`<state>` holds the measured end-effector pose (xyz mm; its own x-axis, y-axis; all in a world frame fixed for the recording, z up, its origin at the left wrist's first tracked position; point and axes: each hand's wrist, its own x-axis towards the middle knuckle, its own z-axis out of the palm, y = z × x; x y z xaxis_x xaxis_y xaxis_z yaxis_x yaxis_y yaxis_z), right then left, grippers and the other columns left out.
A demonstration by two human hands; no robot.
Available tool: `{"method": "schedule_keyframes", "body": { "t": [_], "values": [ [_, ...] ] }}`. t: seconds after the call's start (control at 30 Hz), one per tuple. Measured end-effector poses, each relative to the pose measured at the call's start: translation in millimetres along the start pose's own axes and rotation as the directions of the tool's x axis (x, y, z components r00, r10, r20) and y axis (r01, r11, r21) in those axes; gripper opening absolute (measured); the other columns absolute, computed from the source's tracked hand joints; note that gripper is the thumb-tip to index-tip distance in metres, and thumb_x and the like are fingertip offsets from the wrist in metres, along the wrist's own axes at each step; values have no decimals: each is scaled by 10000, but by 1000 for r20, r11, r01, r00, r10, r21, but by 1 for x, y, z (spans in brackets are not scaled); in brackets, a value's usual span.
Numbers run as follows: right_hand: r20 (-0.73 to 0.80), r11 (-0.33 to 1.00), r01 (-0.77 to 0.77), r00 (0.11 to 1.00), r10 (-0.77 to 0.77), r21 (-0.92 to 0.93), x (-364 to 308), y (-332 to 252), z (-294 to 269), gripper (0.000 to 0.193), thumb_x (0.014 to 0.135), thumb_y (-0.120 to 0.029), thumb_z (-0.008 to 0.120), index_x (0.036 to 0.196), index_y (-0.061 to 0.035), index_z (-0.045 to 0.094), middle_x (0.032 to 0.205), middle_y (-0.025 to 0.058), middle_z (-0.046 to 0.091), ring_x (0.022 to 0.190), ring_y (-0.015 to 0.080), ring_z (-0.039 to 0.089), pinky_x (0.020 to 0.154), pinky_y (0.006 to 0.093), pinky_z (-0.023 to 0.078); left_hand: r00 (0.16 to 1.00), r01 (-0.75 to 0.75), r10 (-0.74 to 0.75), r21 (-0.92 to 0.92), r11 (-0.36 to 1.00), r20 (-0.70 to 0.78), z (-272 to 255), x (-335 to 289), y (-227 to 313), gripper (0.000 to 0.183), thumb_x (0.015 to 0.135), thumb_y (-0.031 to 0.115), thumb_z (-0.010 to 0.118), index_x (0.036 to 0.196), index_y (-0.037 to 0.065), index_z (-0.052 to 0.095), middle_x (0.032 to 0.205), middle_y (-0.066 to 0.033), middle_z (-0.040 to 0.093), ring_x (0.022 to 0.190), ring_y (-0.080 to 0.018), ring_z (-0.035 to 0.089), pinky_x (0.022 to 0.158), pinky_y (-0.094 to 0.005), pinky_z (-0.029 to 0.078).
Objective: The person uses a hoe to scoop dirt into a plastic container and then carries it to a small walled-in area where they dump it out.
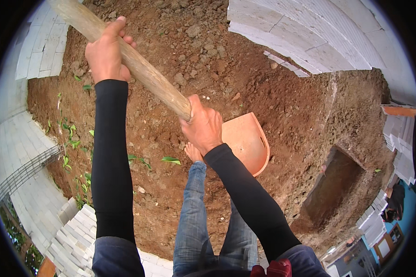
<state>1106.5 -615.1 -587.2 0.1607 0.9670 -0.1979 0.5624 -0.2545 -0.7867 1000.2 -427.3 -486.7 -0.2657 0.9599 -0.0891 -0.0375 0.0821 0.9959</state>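
A thick, worn wooden tool handle [150, 76] slants across the upper left of the view, and its working end lies beyond the picture's top edge. My left hand [106, 54] is wrapped around it higher up. My right hand [203, 124] grips the lower end of the handle, in front of my body. Just right of that hand, partly covered by my forearm, an orange plastic scoop pan [246, 143] with a slot in its rim rests on the soil. My bare foot [192, 152] stands on the dirt below the right hand.
Loose brown soil [194, 51] with clods surrounds me. Pale block stacks stand at upper right [300, 32] and lower left [74, 237]. A rectangular pit [333, 189] opens on the right. Green seedlings [71, 134] and a wire mesh strip [27, 171] are at left.
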Motion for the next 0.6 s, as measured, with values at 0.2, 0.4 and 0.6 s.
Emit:
{"method": "schedule_keyframes", "body": {
  "t": [0.2, 0.4, 0.6],
  "values": [
    [232, 809, -496, 786, 573, -315, -161, 106, -24, 377, 750, -195, 690, 1057, -32, 546, 743, 256, 644, 729, 417, 650, 680, 504, 525, 512, 839, -859, 212, 500, 0, 20, -140, -291, 102, 821, 59, 631, 848, -27, 582, 681, -58, 522, 508, -174, 526, 496, -346, 495],
    [247, 725, -576, 692, 678, -378, -293, 105, -91, 417, 718, -232, 717, 1024, -29, 518, 678, 236, 634, 644, 424, 644, 630, 505, 526, 315, 943, -944, 79, 322, 94, 16, -304, -266, 128, 795, 105, 670, 826, 11, 589, 642, -33, 520, 516, -158, 535, 504, -317, 471],
    [303, 653, -642, 580, 756, -402, -423, 100, -99, 367, 703, -235, 703, 985, -53, 556, 690, 218, 638, 643, 397, 645, 628, 487, 513, 51, 984, -998, 171, 58, 44, -38, -417, -208, 185, 790, 138, 724, 877, 81, 571, 754, -15, 516, 641, -156, 556, 611, -332, 500]
  ]
}}
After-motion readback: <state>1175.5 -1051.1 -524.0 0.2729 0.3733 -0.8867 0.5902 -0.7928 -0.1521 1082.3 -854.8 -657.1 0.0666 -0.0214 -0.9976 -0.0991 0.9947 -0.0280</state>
